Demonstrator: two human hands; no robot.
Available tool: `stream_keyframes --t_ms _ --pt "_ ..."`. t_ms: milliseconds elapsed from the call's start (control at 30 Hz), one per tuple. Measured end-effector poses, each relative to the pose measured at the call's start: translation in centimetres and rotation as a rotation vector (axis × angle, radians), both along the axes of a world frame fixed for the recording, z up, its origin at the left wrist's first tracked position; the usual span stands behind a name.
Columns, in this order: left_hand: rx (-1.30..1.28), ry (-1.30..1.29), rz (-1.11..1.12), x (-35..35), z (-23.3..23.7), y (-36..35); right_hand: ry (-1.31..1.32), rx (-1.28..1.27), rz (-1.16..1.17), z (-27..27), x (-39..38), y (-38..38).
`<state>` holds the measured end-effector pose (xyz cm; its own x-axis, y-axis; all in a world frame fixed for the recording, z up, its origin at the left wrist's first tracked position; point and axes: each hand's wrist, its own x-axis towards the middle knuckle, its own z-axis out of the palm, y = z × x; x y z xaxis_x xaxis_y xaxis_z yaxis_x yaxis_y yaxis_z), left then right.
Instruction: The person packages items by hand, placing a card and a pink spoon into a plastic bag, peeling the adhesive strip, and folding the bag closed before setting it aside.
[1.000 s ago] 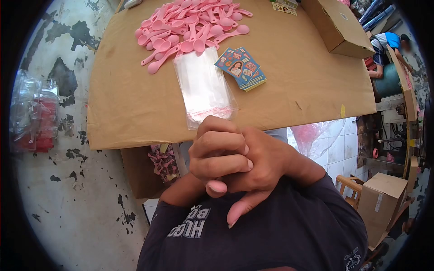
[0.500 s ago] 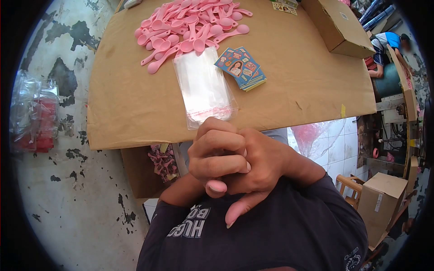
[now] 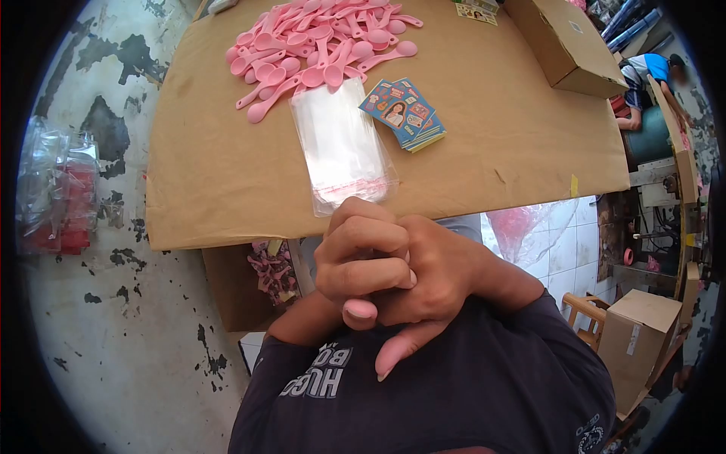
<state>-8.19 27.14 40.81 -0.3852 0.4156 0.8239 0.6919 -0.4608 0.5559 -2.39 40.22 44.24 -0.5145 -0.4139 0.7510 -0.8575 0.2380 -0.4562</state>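
Note:
My two hands are clasped together in front of my chest, just off the table's front edge. The fingers of my left hand (image 3: 363,246) are bent over the back of my right hand (image 3: 435,276). The right thumb points down, while most of the right fingers are hidden in the clasp. Just beyond my hands lies a stack of clear plastic bags (image 3: 336,144). To its right, a small pile of blue printed cards (image 3: 404,113) rests on the table, the top ones askew. A heap of pink spoons (image 3: 318,45) lies behind the bags.
Brown paper covers the table (image 3: 499,151). A cardboard box (image 3: 563,45) stands at its back right, beside more cards (image 3: 476,13). An open carton (image 3: 242,291) sits below the table at left. Another box (image 3: 635,333) is at lower right. A person (image 3: 643,76) bends at far right.

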Motion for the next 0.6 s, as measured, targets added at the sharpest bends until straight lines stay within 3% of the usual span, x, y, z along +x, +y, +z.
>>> stream_keyframes --t_ms 600 --pt "0.062 -0.040 -0.041 -0.15 -0.09 0.92 -0.055 0.108 -0.047 0.51 0.11 0.60"
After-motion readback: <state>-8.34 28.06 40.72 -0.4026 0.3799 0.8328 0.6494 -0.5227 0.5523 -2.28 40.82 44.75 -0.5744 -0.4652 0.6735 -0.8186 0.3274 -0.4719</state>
